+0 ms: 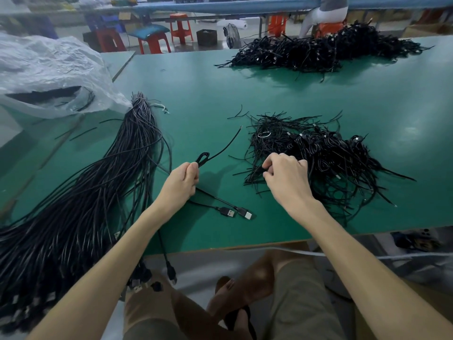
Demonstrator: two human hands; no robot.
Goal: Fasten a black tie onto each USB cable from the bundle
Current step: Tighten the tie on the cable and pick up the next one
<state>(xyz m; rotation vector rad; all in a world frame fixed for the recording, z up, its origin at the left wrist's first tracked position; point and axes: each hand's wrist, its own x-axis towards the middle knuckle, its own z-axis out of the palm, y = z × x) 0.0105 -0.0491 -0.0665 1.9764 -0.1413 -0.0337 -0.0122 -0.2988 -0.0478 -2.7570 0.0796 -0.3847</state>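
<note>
Green table point(196, 94), so going across it: a clear plastic bag point(49, 69) slumps at the table's far left corner. The big bundle point(98, 180) of black USB cables fans down the table's left side, with plugs spilling over its near edge. Mid-table, the left hand point(181, 182) is clenched round one cable point(203, 158), and a small folded loop pokes above the fist. Two plugs point(246, 214) lie near the table's front edge. Right of the table's centre, the right hand point(286, 177) pinches a tie point(264, 169) at the edge of the pile of ties point(331, 163). A bigger black heap point(331, 52) sits at the table's far edge.
</note>
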